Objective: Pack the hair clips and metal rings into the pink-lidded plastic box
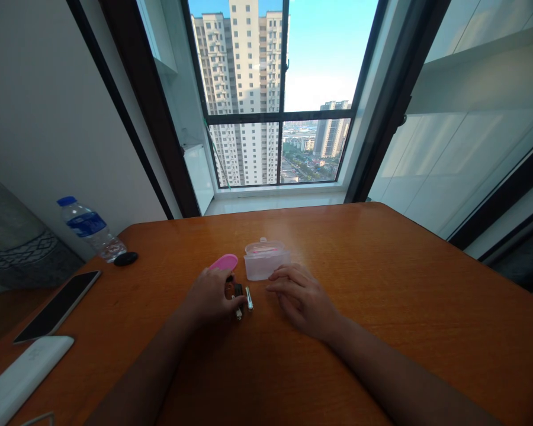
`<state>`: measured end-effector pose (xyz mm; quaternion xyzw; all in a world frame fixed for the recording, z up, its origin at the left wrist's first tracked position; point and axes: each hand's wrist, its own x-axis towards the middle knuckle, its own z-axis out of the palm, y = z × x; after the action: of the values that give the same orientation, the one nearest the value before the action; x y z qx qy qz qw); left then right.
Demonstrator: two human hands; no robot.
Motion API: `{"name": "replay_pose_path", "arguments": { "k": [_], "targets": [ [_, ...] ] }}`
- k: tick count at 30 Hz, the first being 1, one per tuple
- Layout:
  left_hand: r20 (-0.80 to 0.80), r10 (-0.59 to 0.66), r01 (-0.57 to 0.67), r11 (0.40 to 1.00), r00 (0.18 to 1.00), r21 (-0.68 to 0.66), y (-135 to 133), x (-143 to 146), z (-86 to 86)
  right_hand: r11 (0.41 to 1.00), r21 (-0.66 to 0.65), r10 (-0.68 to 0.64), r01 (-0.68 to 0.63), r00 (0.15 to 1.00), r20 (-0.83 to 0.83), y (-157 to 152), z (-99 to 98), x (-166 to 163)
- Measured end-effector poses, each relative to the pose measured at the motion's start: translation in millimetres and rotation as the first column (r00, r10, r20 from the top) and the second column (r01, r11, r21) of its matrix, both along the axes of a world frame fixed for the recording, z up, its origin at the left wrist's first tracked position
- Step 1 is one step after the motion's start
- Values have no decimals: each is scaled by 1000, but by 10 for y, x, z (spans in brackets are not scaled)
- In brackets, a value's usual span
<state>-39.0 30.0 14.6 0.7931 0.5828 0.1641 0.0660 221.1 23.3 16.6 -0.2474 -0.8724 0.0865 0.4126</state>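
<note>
My left hand (pixel 213 296) curls over a few small items on the wooden table, thumb and fingers around a small dark object (pixel 238 289) I cannot identify. Part of that object is hidden by the thumb. Just right of the thumb lies a slim silver metal piece that looks like a nail clipper (pixel 249 298), and a second small metal piece (pixel 238 314) shows below the thumb. A pink oval object (pixel 225 262) sits behind my left fingers, partly covered. My right hand (pixel 304 299), fingers loosely stretched and holding nothing, rests beside the front right corner of a translucent plastic box (pixel 262 267).
On the left of the table (pixel 382 260) are a water bottle (pixel 91 228) with a blue cap, a black round object (pixel 125 258), a dark-screened phone or tablet (pixel 57 306) and a long white object (pixel 29 370). Beyond the far edge stands a window (pixel 284 115).
</note>
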Motion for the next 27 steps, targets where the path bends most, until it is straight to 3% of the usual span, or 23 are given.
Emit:
{"name": "replay_pose_path", "arguments": {
  "k": [4,10,13,16,19,21,27],
  "targets": [
    [100,9,-7,1000,995,-23,41,-2,-48,1000,-5,8,-8,1000,-1,-2,8,-6],
    [366,9,58,983,930,-173,95,-34,-45,1000,-19,18,-19,1000,-18,-3,3,-1],
    [543,-5,122,976,839,-179,92,-33,-32,993,-118,25,-28,999,-26,-24,-23,3],
    [731,-13,214,960,682,-183,39,52,-53,967,-254,25,-32,999,-31,-65,-43,-7],
    [826,23,301,925,564,-232,-70,237,-88,925,-378,27,-38,999,-36,-107,-53,-41],
    [837,24,316,920,547,-233,-154,385,-101,883,-468,20,-43,998,-54,-120,-68,-72],
    [915,16,337,927,403,-164,-293,630,-111,713,-685,-63,-146,961,-271,-51,-144,-128]
  ]
}}
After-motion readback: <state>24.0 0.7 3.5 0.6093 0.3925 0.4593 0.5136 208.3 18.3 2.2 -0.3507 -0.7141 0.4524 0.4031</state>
